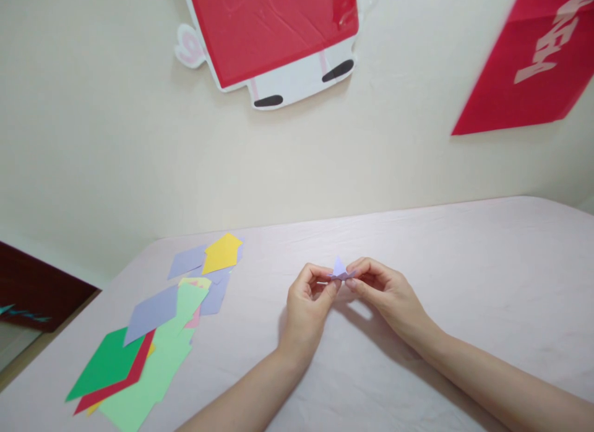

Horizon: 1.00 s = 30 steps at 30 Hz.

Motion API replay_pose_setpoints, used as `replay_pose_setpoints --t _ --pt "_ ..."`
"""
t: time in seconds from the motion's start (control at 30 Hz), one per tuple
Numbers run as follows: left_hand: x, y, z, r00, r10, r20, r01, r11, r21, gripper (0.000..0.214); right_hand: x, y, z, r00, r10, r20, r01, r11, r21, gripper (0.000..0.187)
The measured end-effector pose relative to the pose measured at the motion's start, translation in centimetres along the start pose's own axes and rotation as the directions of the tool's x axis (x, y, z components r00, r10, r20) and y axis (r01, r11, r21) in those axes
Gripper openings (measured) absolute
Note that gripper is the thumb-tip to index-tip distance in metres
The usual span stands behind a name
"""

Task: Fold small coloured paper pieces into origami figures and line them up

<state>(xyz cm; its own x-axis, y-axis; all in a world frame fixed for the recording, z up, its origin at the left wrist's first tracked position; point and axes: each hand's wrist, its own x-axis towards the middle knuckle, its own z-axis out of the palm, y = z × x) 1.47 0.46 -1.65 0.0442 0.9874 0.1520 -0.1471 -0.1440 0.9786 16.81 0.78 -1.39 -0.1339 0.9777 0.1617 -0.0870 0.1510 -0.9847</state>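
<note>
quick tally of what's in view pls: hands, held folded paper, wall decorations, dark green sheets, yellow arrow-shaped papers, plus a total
Hands: 2 (left hand, right hand)
Folded lilac paper, held: 1
Wall decorations: 2 (red-and-white cutout, red sheet with lettering)
Dark green sheet: 1
Yellow arrow-shaped paper: 1
Total: 7

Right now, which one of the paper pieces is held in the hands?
The small folded lilac paper, pinched by both left hand and right hand; the other paper pieces lie unheld, spread to the left.
</note>
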Motion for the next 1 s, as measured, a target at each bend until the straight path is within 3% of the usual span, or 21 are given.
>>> replay_pose_setpoints --t 0.33,0.53,0.7,1.0 --pt "-0.2 -0.1 0.1 0.999 -0.035 -0.04 0.036 0.999 0.008 0.023 0.2 0.4 0.2 0.997 0.016 -0.079 -0.011 0.997 0.074 0.025" --pt "-0.1 -0.5 -0.5 0.997 -0.054 0.061 0.05 0.996 0.073 0.034 0.4 0.1 -0.1 0.99 0.129 0.06 -0.129 0.992 -0.006 0.03" --pt "-0.4 -0.1 -0.6 0.991 -0.04 0.124 0.018 0.984 0.175 0.034 0.5 -0.4 -0.3 0.99 0.112 0.091 -0.105 0.992 -0.074 0.025" --pt "-0.7 0.7 0.1 0.985 -0.067 0.156 0.026 0.968 0.25 0.014 0.4 -0.4 -0.1 0.995 0.095 0.039 -0.095 0.995 0.005 0.026"
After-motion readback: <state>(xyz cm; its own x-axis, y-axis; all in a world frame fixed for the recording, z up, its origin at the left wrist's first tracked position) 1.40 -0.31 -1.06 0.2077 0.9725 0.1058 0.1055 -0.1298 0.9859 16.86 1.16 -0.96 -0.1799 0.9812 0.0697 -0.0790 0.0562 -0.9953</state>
